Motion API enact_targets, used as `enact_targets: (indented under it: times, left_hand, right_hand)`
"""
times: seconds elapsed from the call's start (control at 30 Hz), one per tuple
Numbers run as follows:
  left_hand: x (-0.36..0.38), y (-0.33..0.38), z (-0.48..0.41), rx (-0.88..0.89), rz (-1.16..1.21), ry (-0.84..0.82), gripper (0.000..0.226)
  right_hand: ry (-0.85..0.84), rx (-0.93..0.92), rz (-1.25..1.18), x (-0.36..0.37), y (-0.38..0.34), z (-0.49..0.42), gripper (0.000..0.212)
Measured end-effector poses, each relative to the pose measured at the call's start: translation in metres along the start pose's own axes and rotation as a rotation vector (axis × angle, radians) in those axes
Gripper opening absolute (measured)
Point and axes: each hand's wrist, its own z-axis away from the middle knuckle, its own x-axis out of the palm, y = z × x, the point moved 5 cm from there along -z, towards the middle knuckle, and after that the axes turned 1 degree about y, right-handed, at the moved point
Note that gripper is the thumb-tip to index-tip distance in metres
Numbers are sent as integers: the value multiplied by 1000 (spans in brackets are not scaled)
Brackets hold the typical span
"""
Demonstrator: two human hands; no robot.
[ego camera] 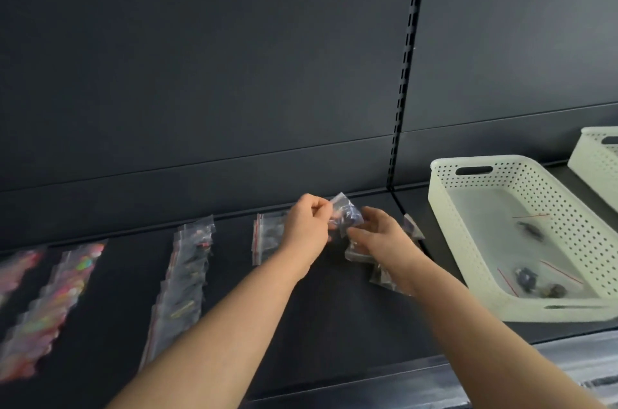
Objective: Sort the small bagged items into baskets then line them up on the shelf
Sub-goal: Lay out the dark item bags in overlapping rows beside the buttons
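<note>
- Small clear bag [344,213] with dark blue contents held above the shelf [327,315], just above frame centre, between both hands.
- Left hand [306,228] at 9 o'clock of the bag, fingers [321,208] pinched shut on its top-left edge.
- Right hand [384,234] at 4 o'clock of the bag, fingers [359,234] loosely curled under its lower corner; touching, firm grip or not: cannot tell.
- Hidden: right hand and forearm cover part of a loose bag cluster [381,275] on the shelf; count there unclear, one more corner pokes out at 3 o'clock of the hand.
- Left wrist overlaps a flat bag [266,238] with red zip strip.
- Motion blur throughout; bag contents mostly unreadable.
- Counted: two cream perforated baskets, near basket [468,261] whole at 3 o'clock, far basket [595,158] cut off by right edge.
- Near basket holds roughly three bags with dark items, blurred.
- Three overlapping bag rows on the shelf at 8–9 o'clock: one row of dark items [184,281], two of colourful items [57,305], leftmost cropped.
</note>
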Motion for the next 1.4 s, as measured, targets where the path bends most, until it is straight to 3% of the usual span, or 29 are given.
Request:
enact_targets:
  times: [0.1, 0.17, 0.27, 0.47, 0.67, 0.77, 0.87, 1.0, 1.2, 1.3, 1.4]
  left_hand:
    - [-9, -3, 6, -54, 134, -5, 7]
    - [-16, -6, 9, -70, 185, -3, 15]
    - [-28, -10, 10, -57, 199, 24, 26]
    - [-43, -23, 12, -114, 146, 40, 19]
    - [-62, -31, 17, -129, 106, 53, 17]
    - [-77, -40, 19, -151, 0, 78, 19]
    - [-93, -55, 24, -184, -85, 74, 21]
    - [-105, -74, 22, -195, -271, 94, 29]
    - [-112, -79, 11, -149, -659, 72, 51]
    - [-113, -79, 5, -163, -720, 57, 58]
    - [-116, -81, 2, -172, -654, 63, 55]
  right_hand:
    - [-78, -6, -64, 10, -2, 3, 30]
    - [-62, -47, -24, 13, -3, 3, 17]
    - [-90, -52, 1, 18, -2, 2, 17]
    - [-90, -38, -31, 27, -4, -1, 5]
    - [1, -24, -19, 46, -1, -2, 24]
    - [-51, -37, 8, 62, -4, 3, 11]
    - [-72, -20, 151, 78, 4, 3, 47]
    - [16, -107, 424, 92, 7, 5, 59]
    - [122, -245, 706, 107, 2, 8, 37]
    - [116, -330, 869, 113, -1, 12, 13]
    - [111, -399, 1014, 114, -5, 16, 12]
